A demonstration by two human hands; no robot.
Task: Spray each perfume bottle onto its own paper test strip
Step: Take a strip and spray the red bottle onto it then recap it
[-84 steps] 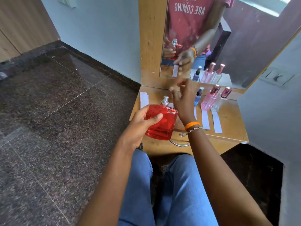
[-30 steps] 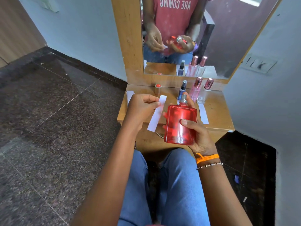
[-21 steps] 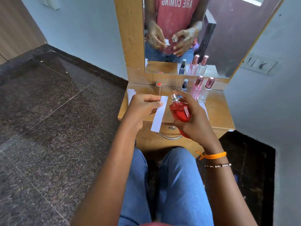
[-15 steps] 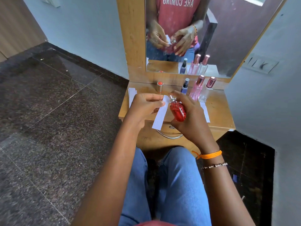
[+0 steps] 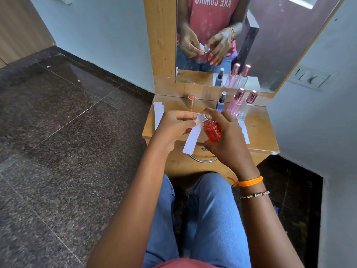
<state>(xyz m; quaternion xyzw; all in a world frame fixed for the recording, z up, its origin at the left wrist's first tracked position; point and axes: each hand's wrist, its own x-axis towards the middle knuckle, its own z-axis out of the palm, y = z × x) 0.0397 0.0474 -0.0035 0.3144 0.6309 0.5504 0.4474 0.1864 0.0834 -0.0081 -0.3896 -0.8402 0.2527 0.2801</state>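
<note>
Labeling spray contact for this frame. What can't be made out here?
- Head view: the nozzle opening of the red glass perfume bottle is too small, so no mist or wet mark shows on the white paper strip.
- The right hand covers most of the bottle.
- The left hand hides the strip's pinched part.
- Labels on the small blue bottle are too small.

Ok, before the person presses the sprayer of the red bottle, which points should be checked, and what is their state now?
1. Cap off, standing on the table: ok.
2. Right hand grips the red bottle: ok.
3. Left hand pinches the paper strip: ok.
4. Strip top close to the nozzle: ok.
5. Nozzle opening faces the strip: cannot tell.
6. Finger on the sprayer head: cannot tell.
</note>
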